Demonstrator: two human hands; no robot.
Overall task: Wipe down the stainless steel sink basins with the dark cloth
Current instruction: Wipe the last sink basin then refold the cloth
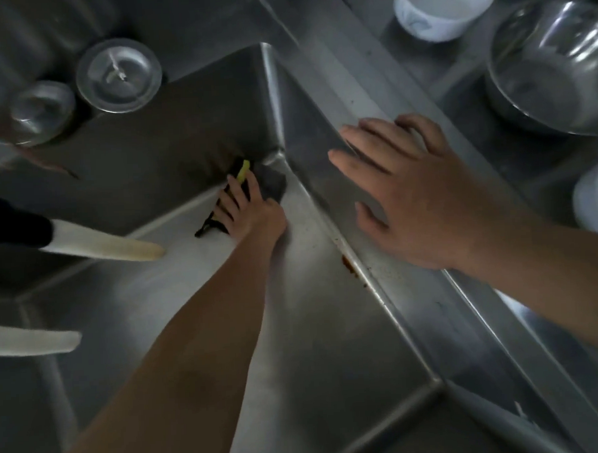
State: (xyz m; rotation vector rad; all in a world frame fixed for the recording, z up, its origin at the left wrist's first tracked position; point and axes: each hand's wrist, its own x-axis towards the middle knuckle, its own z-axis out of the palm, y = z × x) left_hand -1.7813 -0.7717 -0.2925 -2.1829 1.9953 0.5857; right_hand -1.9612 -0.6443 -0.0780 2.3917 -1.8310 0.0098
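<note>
My left hand (pixel 247 208) reaches deep into the stainless steel sink basin (pixel 176 266) and presses the dark cloth (pixel 271 184) into the basin's far right bottom corner. The cloth shows a yellow-green edge beside my fingers, and a dark strip trails out to the left of the hand. My right hand (pixel 402 194) lies flat with fingers spread on the steel divider rim (pixel 389 291) at the right of the basin and holds nothing.
A round metal lid (pixel 119 75) and a smaller metal piece (pixel 42 110) sit at the back left. Two white spouts (pixel 110 246) jut in from the left. A white cup (pixel 442 7) and a steel bowl (pixel 551 71) stand at the right. Brown stains (pixel 349 263) mark the rim.
</note>
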